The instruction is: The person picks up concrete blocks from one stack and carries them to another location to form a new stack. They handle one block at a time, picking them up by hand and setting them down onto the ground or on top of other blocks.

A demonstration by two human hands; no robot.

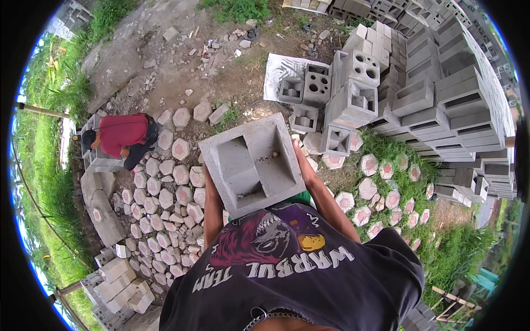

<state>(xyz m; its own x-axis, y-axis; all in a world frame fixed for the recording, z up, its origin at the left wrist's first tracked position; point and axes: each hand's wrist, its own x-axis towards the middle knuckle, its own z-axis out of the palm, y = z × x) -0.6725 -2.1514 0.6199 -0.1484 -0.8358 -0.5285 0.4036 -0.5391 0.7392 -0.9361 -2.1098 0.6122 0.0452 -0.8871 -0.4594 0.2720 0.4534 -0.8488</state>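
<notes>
A square grey concrete block [253, 164] is held up in front of my chest, slightly tilted. Its top shows open cavities split by an inner wall, with small crumbs of grit inside. My right hand [302, 156] grips the block's right side, fingers partly in sight near its edge. On the opposite side my left hand [208, 177] presses against the block, its fingers mostly hidden behind the wall. Both forearms reach forward around the block's near corner.
Hexagonal pavers [180, 149] cover the ground ahead and to both sides. Stacked concrete blocks [414, 96] rise at the right, with round-holed blocks [317, 84] nearby. At the left, a person in a red shirt [122, 135] bends over blocks. More blocks [122, 287] stand lower left.
</notes>
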